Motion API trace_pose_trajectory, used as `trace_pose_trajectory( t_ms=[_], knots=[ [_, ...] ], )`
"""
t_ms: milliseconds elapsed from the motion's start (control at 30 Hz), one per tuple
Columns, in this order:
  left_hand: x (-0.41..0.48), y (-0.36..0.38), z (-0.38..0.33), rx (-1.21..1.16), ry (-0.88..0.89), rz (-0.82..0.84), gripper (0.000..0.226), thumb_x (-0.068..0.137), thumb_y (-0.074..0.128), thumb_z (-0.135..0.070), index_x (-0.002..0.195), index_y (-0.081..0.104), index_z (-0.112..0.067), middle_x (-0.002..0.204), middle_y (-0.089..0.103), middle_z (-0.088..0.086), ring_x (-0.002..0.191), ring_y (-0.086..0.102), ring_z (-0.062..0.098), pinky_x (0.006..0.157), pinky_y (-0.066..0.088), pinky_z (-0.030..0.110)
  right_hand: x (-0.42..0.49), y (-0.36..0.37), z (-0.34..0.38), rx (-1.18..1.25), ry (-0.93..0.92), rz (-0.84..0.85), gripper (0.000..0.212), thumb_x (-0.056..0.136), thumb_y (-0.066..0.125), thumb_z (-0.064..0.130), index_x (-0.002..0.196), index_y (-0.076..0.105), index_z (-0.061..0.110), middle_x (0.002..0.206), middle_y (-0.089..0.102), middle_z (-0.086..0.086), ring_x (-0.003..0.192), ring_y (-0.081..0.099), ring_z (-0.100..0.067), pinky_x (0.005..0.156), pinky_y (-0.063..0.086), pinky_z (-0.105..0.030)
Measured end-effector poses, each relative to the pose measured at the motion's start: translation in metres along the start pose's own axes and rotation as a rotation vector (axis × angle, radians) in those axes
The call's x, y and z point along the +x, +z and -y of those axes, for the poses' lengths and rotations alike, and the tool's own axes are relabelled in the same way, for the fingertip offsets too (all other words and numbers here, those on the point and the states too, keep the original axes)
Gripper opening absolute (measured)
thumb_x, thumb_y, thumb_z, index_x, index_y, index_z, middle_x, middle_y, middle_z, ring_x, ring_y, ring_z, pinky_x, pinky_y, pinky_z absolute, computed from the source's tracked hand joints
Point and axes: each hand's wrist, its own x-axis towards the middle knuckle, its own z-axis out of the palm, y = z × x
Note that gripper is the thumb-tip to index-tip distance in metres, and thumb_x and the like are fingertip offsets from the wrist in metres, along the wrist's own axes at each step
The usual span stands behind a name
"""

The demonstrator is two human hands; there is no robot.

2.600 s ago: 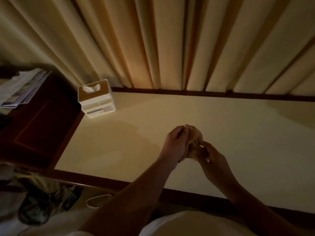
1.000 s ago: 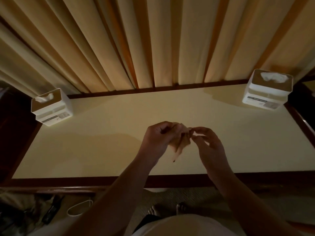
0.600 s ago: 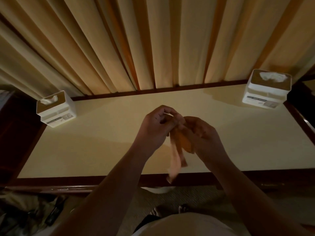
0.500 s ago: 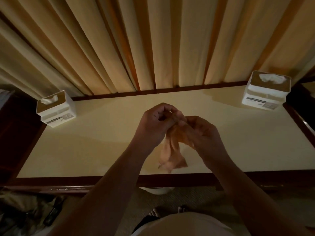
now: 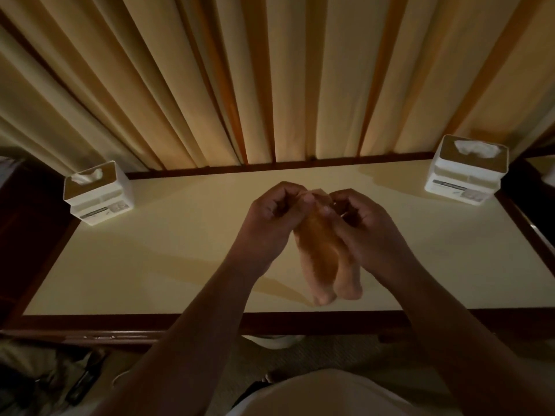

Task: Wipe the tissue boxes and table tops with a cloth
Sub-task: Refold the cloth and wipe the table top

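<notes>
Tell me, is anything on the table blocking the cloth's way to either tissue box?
Nothing visible does. The left hand and right hand hold the cloth over the middle of the table; the left tissue box and right tissue box stand at its back corners.

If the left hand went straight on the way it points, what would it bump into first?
Probably the curtain. The left hand, pinching the cloth, points away across the table top, and nothing stands in that line. Depth is hard to judge.

Dim, warm light; soft arm shadows cross the table top (image 5: 150,265), corners dark, wide-angle bending at edges.
</notes>
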Motion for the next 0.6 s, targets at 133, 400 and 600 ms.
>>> trace_pose_trajectory(
  t_ms=[133,400,600],
  knots=[
    [0.003,0.003,-0.007,-0.100,-0.036,-0.059,0.014,0.101,0.067,-0.025,0.104,0.072,-0.012,0.095,0.068,0.005,0.091,0.062,0.021,0.081,0.049,0.046,-0.005,-0.004,-0.011,-0.147,0.051,0.118,0.021,0.096,0.069,0.047,0.099,0.073,0.027,0.087,0.075,0.003,0.081,0.071,-0.014,0.076,0.060,-0.047],
    [0.003,0.009,-0.010,0.132,-0.099,0.003,0.013,0.101,0.068,-0.027,0.096,0.077,-0.018,0.088,0.074,0.005,0.080,0.067,0.021,0.076,0.052,0.032,-0.012,-0.005,-0.010,0.076,0.041,0.063,0.016,0.105,0.059,0.030,0.103,0.074,0.027,0.093,0.076,0.005,0.090,0.072,-0.015,0.081,0.058,-0.040],
    [0.006,0.001,-0.017,-0.283,-0.245,-0.286,0.027,0.105,0.057,-0.044,0.101,0.069,-0.020,0.094,0.064,-0.002,0.092,0.066,0.015,0.087,0.059,0.041,-0.012,-0.017,-0.015,-0.089,0.070,0.108,0.030,0.092,0.059,0.060,0.095,0.073,0.034,0.083,0.075,0.010,0.075,0.072,-0.009,0.070,0.059,-0.034]
  ],
)
